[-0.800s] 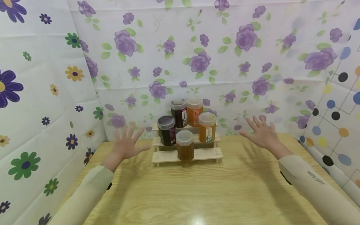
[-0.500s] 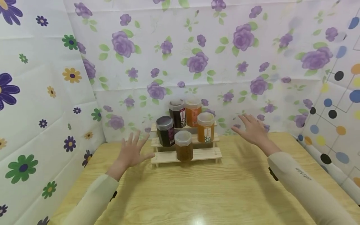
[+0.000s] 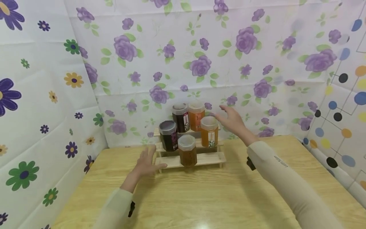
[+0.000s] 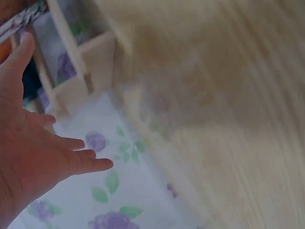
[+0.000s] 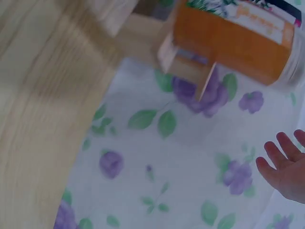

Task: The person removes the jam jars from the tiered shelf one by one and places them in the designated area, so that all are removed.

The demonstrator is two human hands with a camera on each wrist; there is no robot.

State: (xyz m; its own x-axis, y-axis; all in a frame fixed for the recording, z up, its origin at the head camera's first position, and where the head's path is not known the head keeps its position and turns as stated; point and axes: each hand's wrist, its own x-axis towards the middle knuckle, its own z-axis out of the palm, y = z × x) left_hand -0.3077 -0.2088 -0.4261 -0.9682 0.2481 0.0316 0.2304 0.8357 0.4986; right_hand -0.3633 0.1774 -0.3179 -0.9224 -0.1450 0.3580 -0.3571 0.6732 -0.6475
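A stepped wooden rack (image 3: 210, 157) holds several lidded jars. On its front step stands a brown jar (image 3: 188, 153). The middle step bears a dark jar (image 3: 169, 136) at the left and an amber jar (image 3: 209, 133) at the right. Behind them are another dark jar (image 3: 181, 118) and an orange jar (image 3: 196, 116). My left hand (image 3: 145, 163) is at the rack's left end, fingers spread; whether it touches the wood I cannot tell. Beside the amber jar's lid, my right hand (image 3: 233, 121) hovers with extended fingers, holding nothing.
The rack stands on a wooden table (image 3: 183, 197), near its back edge. A cloth with purple roses (image 3: 200, 66) hangs behind it. Patterned cloths also close off the left side (image 3: 43, 105) and the right side (image 3: 347, 127).
Both hands have moved inward: my left hand rightward and lower to the rack's left end, my right hand leftward to the amber jar. The jars stay in place.
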